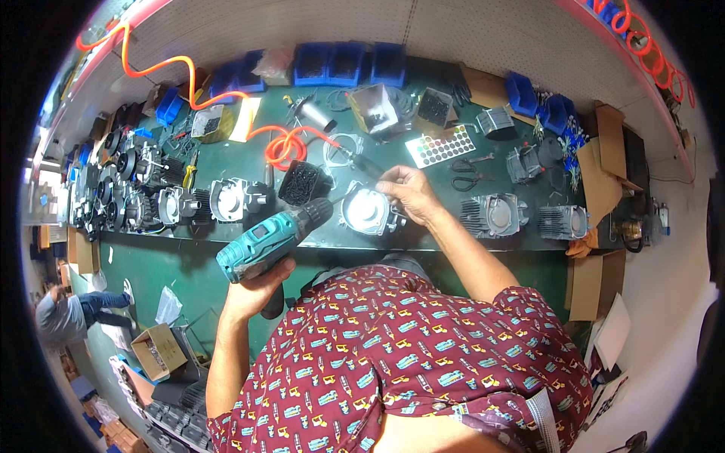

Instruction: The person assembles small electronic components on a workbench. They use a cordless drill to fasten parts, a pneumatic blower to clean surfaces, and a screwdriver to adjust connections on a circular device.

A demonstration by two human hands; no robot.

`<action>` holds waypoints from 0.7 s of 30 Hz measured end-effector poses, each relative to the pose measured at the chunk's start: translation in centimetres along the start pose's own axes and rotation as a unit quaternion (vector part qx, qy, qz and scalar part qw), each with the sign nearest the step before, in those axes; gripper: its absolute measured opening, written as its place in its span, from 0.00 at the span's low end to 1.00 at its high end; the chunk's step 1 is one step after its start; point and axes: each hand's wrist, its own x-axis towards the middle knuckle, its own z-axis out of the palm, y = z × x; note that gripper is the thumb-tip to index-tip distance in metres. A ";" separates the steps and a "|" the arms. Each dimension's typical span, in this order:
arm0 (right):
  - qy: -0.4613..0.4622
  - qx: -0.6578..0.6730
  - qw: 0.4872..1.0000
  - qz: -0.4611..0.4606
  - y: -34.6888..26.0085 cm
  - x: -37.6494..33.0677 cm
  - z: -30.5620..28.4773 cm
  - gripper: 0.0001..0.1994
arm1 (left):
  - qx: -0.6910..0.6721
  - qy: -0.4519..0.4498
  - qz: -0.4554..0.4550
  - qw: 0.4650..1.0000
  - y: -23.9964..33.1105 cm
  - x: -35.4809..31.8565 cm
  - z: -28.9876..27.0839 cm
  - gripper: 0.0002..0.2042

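Wrapping my left hand [255, 294] round the teal-and-black cordless drill [262, 240], probably for steadiness, I curl my right fingers [393, 181] beside the round silver metal housing [365, 211]; whether they're pinching anything, I cannot tell.

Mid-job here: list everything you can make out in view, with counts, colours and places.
Power drill: 1, teal and black, in left hand
Metal housing: 1, silver, bench front centre
Dark tool: 1, black, beside right fingers
Other housings: several, silver and black, both sides
Parts box: 1, dark, left of centre housing
Orange hose: 1, orange, upper left to bench
Blue bins: at least eight, blue, bench rear
Dotted sheet: 1, white, right of centre
Scissors: 1, dark, below sheet
Workbench: 1, green, across the middle
Another person: 1, grey top, far left
Patterned shirt: 1, maroon, wearer's torso
Left hand: 1, bare, under drill
Right hand: 1, bare, by centre housing
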 end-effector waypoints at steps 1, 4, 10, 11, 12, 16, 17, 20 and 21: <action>-0.003 -0.020 1.000 -0.006 0.1 0.2 0.0 0.11 | -0.009 0.003 -0.004 1.000 0.0 -0.2 0.1 0.14; -0.025 -0.014 1.000 -0.003 1.2 0.1 2.0 0.10 | 0.009 0.017 -0.032 0.999 1.3 -2.6 -1.0 0.14; -0.079 -0.079 0.994 -0.008 0.1 0.4 0.8 0.11 | -0.020 0.062 -0.048 0.997 0.9 -4.8 2.2 0.13; -0.085 -0.084 0.993 -0.011 0.1 0.4 0.6 0.11 | -0.025 0.072 -0.048 0.996 1.0 -5.1 2.8 0.13; -0.097 -0.097 0.990 -0.009 -0.2 0.3 0.4 0.12 | -0.027 0.077 -0.045 0.996 0.9 -5.6 3.3 0.12; -0.148 -0.135 0.980 0.023 -1.5 0.1 -0.4 0.13 | -0.039 0.091 -0.041 0.994 0.4 -7.2 5.0 0.14; -0.163 -0.146 0.976 0.019 -1.8 0.1 -0.5 0.12 | -0.043 0.092 -0.043 0.994 0.4 -7.5 5.4 0.15; -0.209 -0.177 0.962 0.018 -2.2 0.3 -1.3 0.12 | -0.068 0.107 -0.065 0.990 0.9 -8.3 6.3 0.16; -0.235 -0.201 0.951 0.001 -2.3 0.5 -1.6 0.12 | -0.076 0.120 -0.086 0.986 0.9 -8.6 6.4 0.18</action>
